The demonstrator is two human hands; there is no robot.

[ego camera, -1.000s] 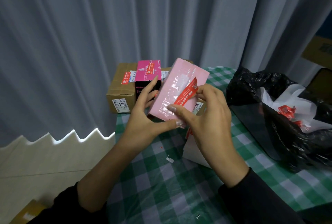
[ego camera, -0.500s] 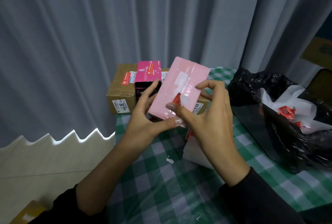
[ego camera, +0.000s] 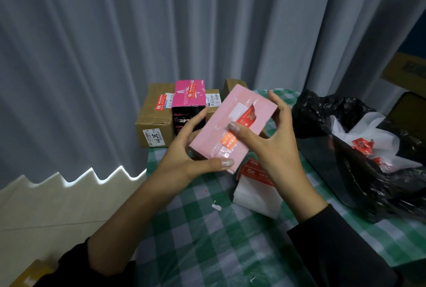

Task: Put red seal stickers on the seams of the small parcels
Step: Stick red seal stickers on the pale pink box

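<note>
A: Red sticker [ego camera: 247, 118] lies on the pink parcel's [ego camera: 216, 139] seam now — right hand's [ego camera: 273, 142] thumb presses it, fingers spread.
B: Left hand [ego camera: 184, 155] grips the parcel at twelve o'clock; eleven o'clock boxes [ego camera: 155, 114] already sealed.

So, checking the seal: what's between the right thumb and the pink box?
The red sticker, pressed onto the pink box by the right hand's thumb; head view.

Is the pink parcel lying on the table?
No, the left hand holds the pink parcel above the table, and the right hand presses its red sticker.
</note>
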